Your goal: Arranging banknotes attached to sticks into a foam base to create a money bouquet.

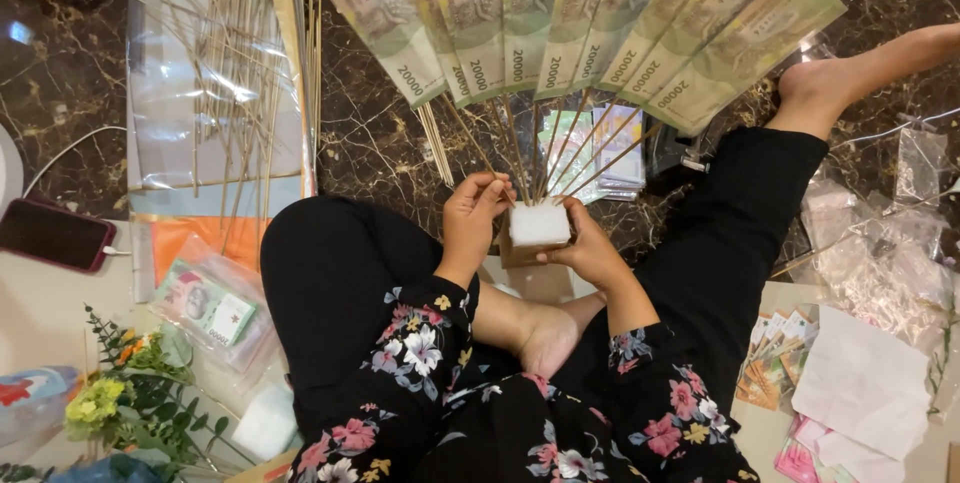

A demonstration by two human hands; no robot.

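A white foam block [539, 224] sits between my hands above my crossed legs. Several thin wooden skewers [560, 153] stand stuck in it, each carrying a green banknote [560, 18], and the notes spread out like a fan. My right hand [588, 248] cups the block from the right and below. My left hand [472, 215] pinches the base of a skewer at the block's top left corner.
A clear plastic sheet with loose skewers [215, 73] lies at the far left. A phone [55, 235] on a cable, a bag of banknotes [205, 305] and artificial flowers [130, 393] are at left. More notes [775, 358], white tissue [865, 383] and plastic bags [885, 263] lie at right.
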